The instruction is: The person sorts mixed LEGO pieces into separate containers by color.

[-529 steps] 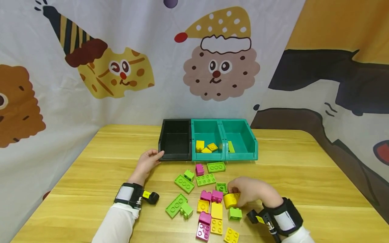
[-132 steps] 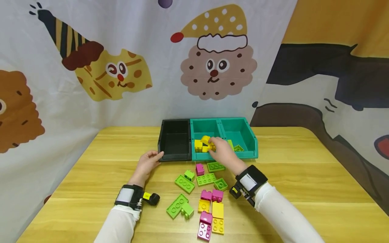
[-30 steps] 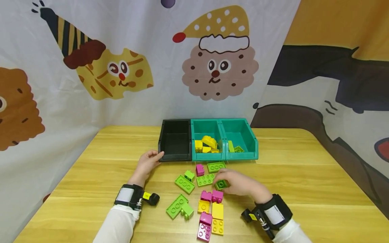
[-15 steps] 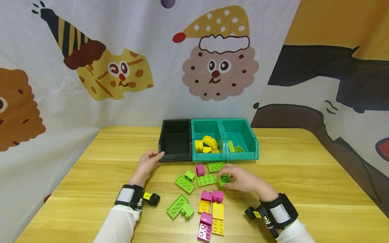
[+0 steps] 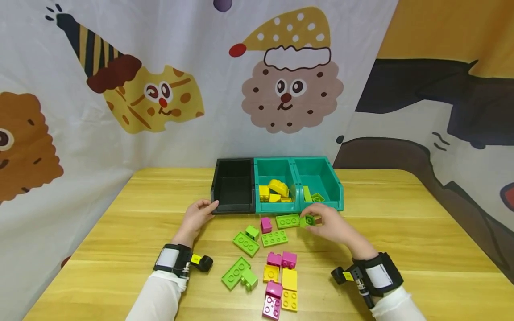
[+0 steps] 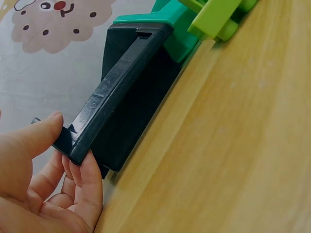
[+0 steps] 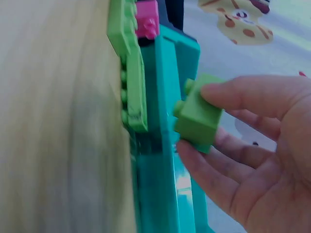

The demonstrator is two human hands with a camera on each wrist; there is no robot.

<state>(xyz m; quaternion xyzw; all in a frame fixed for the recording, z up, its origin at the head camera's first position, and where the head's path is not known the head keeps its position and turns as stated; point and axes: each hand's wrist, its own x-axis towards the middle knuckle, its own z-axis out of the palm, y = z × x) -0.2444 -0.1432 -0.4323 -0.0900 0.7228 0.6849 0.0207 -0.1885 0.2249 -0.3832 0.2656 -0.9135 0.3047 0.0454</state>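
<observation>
My left hand [image 5: 197, 218] pinches the front left corner of the black bin [image 5: 234, 208], thumb above the rim and fingers below, as the left wrist view shows. In my right hand [image 5: 331, 225] a small green toy brick [image 7: 199, 114] is held between thumb and fingers, just in front of the right teal bin [image 5: 321, 207]. That bin has a couple of green bricks [image 5: 317, 197] inside. Yellow bricks [image 5: 278, 187] lie in the middle teal bin [image 5: 277, 208]. The black bin holds nothing.
In front of the bins lie loose green bricks [image 5: 275, 238], pink bricks [image 5: 289, 259] and yellow bricks [image 5: 289, 279]. One long green brick [image 5: 287, 221] sits close to the right hand. A cartoon-printed cloth [image 5: 225, 111] hangs behind the wooden table [image 5: 160, 191].
Earlier the right hand put yellow pieces in the middle bin; a second green brick appeared in the right bin. It has since lifted a small green brick toward the bins. The left hand stays put.
</observation>
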